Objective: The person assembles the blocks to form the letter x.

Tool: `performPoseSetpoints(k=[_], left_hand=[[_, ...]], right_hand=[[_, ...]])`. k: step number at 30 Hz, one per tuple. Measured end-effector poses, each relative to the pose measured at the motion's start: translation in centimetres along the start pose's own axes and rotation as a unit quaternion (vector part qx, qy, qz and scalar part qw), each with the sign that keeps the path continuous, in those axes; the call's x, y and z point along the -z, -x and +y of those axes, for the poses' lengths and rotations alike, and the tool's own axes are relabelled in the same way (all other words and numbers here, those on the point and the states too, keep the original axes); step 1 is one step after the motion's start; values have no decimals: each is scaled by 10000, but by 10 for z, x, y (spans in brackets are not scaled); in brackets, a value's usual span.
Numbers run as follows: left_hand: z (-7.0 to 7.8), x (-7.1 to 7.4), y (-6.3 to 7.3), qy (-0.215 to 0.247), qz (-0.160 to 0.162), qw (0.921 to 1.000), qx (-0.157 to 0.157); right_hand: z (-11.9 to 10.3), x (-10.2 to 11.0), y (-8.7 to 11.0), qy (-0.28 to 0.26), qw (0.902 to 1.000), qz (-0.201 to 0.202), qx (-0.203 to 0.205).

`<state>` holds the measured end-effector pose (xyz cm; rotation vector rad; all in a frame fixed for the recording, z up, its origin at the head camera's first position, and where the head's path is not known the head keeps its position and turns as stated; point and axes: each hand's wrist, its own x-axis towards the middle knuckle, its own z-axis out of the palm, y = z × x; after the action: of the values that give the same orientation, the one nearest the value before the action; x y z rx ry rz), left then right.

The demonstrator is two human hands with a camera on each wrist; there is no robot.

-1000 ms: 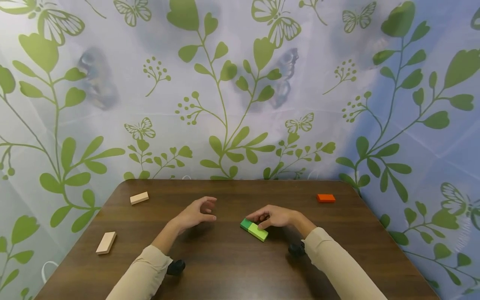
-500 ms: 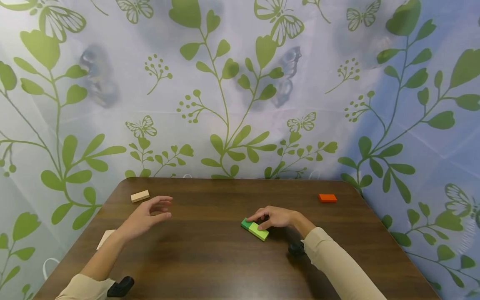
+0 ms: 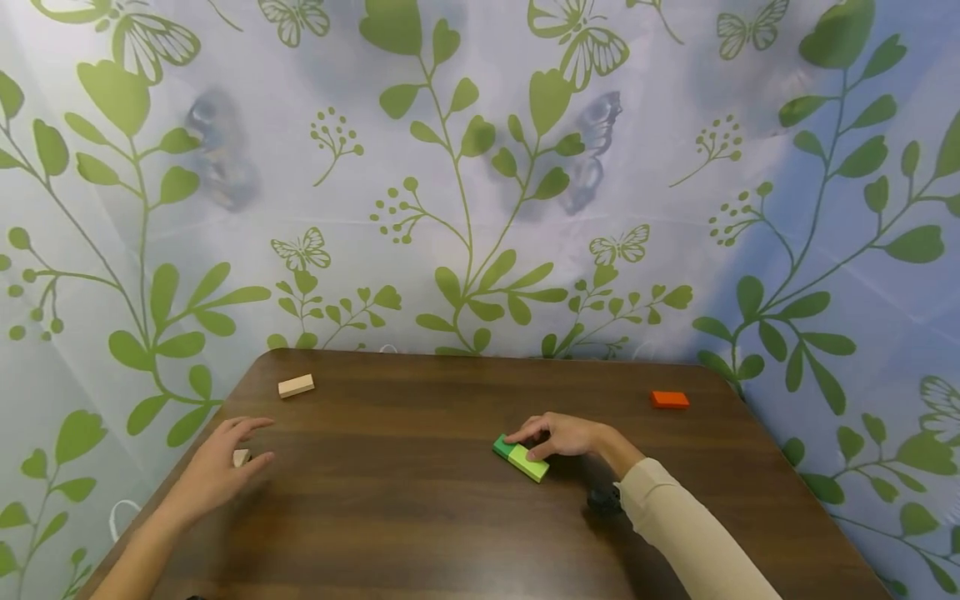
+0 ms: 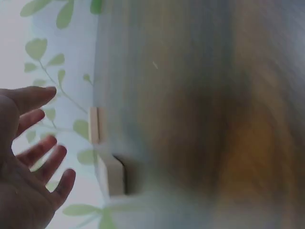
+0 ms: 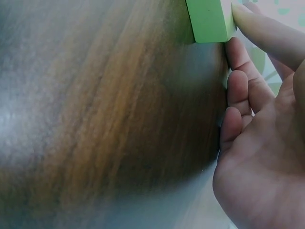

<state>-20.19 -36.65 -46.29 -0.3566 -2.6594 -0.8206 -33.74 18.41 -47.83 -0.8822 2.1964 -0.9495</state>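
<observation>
My left hand (image 3: 213,471) hovers at the table's left side, thumb and fingers apart. It partly hides a beige block (image 3: 241,457), which shows between thumb and fingers in the head view. From the left wrist, that block (image 4: 113,176) appears beyond the fingertips, which hold nothing. Right of centre, my right hand (image 3: 566,435) rests its thumb on a lime-green block (image 3: 528,465) and a fingertip on a dark green block (image 3: 503,447). These two blocks lie flat, end to end. The right wrist view shows the thumb against the green block (image 5: 209,21), with several other fingertips beside it.
Another beige block (image 3: 296,386) lies near the table's far left corner. An orange-red block (image 3: 670,400) lies near the far right one. Behind the dark wooden table (image 3: 390,508) hangs a curtain (image 3: 345,200) with green leaves and butterflies.
My left hand has moved left from the middle of the table and now overlaps the nearer beige block. The right hand stays on the two green blocks. The head view has shifted slightly.
</observation>
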Motion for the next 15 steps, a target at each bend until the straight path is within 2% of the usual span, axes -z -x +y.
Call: performPoseSetpoints(k=[3,7,11,15], left_hand=[[-13,4,12,-99,87,9989,447],[-27,10,21,-58,-122,9945,1040],[-33,12,21,-110,-457,9905,1291],[-32,12,19,-151,-850,9853,1474]], right_hand=[[-1,0,1,-25,10000,-10,50],[-1,-1,-1,-71,10000,-8,19],[0,-1,-2,-63,10000,47,-17],[0,-1,-1,-91,9999,70,-29]])
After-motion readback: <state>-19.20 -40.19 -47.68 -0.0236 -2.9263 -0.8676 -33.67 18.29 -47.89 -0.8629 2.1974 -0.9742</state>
